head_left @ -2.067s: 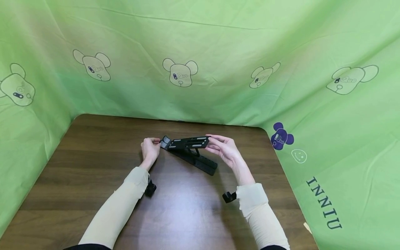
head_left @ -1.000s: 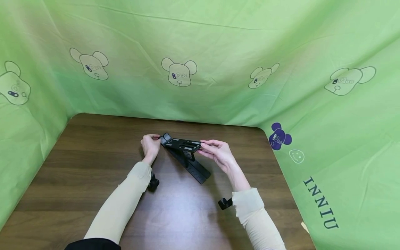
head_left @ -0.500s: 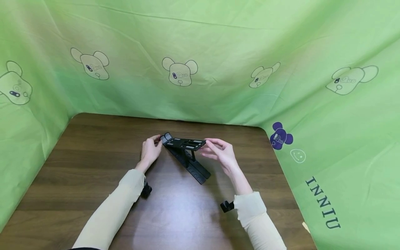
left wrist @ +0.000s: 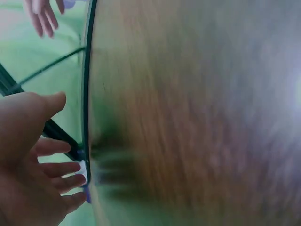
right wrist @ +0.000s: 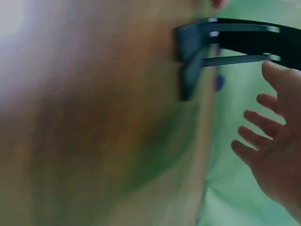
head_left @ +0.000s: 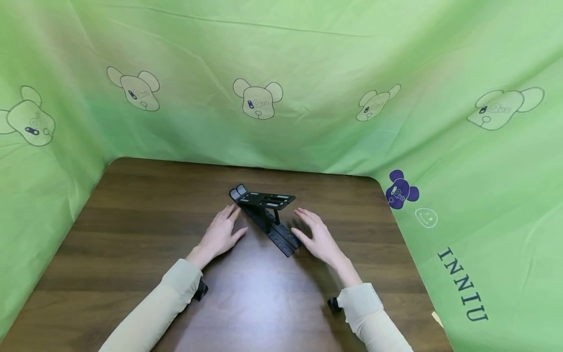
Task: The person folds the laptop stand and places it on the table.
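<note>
Blk folding stand (head_left: 266,201) sits propped open on brown wood-grain desk (head_left: 154,234), its base on the diag. L hand (head_left: 220,234) just L of stand, R hand (head_left: 319,239) just R of it; both grips loose, fingers extended & hold-free; can't tell if fingertips touch stand. Bright glare (head_left: 259,305) on desk, near side of stand. Green curtain (head_left: 308,54) hangs behind stand & both sides, w/ bear-head outlines (head_left: 258,103); to stand's R, purple bear (head_left: 399,191), smiley (head_left: 426,218) & "INNIU" lettering (head_left: 462,282).
</note>
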`<state>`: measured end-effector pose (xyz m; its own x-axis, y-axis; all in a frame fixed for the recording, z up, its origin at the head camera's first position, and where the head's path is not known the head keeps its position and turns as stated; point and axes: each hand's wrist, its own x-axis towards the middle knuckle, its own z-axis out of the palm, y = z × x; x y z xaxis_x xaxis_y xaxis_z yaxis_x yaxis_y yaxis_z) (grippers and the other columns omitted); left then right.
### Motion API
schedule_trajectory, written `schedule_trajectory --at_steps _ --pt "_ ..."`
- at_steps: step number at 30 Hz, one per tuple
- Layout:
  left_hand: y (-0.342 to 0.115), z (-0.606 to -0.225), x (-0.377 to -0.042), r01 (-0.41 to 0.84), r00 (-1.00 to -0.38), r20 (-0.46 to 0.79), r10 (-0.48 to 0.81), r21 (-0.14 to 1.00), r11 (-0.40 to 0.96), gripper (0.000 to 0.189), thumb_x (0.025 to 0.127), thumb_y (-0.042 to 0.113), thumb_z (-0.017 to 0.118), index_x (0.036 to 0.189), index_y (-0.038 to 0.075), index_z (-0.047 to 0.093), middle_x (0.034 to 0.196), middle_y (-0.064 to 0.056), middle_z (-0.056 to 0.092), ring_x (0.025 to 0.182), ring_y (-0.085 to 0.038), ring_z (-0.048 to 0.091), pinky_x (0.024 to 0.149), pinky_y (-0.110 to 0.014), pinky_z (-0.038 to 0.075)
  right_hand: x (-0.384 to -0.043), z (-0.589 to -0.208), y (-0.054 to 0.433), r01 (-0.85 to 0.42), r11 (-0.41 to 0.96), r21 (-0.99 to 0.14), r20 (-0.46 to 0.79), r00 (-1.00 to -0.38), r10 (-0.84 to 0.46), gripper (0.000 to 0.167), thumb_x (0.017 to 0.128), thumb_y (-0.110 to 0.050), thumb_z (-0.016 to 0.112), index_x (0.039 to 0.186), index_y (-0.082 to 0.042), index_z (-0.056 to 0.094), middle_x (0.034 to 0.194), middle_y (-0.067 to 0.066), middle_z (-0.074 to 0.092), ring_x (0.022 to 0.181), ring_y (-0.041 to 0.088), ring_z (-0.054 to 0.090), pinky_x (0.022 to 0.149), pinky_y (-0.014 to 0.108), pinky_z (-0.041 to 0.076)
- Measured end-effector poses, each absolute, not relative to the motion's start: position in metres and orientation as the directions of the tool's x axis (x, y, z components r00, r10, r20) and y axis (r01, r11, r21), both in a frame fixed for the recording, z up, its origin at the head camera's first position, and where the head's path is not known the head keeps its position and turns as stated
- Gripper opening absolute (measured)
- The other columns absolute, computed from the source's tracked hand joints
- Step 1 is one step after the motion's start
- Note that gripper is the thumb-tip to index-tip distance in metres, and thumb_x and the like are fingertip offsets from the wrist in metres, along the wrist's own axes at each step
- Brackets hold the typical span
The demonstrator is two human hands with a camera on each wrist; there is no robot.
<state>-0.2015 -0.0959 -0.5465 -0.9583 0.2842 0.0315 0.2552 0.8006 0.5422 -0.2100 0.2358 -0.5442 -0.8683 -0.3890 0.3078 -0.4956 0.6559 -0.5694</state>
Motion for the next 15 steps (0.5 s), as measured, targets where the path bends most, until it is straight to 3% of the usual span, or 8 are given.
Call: schedule_trajectory --at_steps 3,6,9,15 --pt "-0.089 -0.546 -0.198 0.289 -0.945 0.019 0.327 0.516 0.806 0.075 0.109 0.039 0.070 0.163 -0.007 0.045 0.174 -0.031 0.038 0.166 -0.046 0.034 0.137 -0.061 0.029 -0.216 -0.575 0.248 -0.502 0.703 -0.504 0.245 -0.863 -0.441 0.072 0.108 -0.056 0.066 0.163 -0.011 0.053 0.171 0.019 0.048 0.163 0.044 0.038 0.134 0.061 0.035" --pt "-0.083 -0.547 -0.198 0.308 -0.936 0.007 0.351 0.493 0.813 0.079 0.108 0.045 0.070 0.163 -0.005 0.045 0.176 -0.029 0.036 0.168 -0.043 0.031 0.139 -0.059 0.027 -0.217 -0.590 0.252 -0.484 0.727 -0.488 0.169 -0.869 -0.464 0.081 0.104 -0.065 0.066 0.166 -0.014 0.050 0.176 0.017 0.042 0.167 0.043 0.030 0.133 0.065 0.032" --pt "-0.078 -0.548 -0.198 0.323 -0.929 -0.004 0.371 0.486 0.812 0.083 0.106 0.049 0.071 0.164 -0.005 0.044 0.177 -0.028 0.035 0.169 -0.041 0.029 0.139 -0.058 0.026 -0.210 -0.583 0.247 -0.481 0.737 -0.475 0.117 -0.864 -0.489 0.084 0.104 -0.066 0.066 0.165 -0.010 0.050 0.175 0.023 0.041 0.166 0.048 0.029 0.133 0.067 0.030" --pt "-0.071 -0.550 -0.196 0.341 -0.915 -0.011 0.403 0.510 0.790 0.089 0.102 0.053 0.074 0.162 -0.007 0.046 0.176 -0.030 0.034 0.168 -0.043 0.030 0.138 -0.058 0.027 -0.194 -0.550 0.231 -0.448 0.785 -0.427 -0.023 -0.863 -0.505 0.080 0.102 -0.050 0.075 0.160 0.002 0.053 0.173 0.032 0.038 0.164 0.056 0.027 0.133 0.074 0.024"
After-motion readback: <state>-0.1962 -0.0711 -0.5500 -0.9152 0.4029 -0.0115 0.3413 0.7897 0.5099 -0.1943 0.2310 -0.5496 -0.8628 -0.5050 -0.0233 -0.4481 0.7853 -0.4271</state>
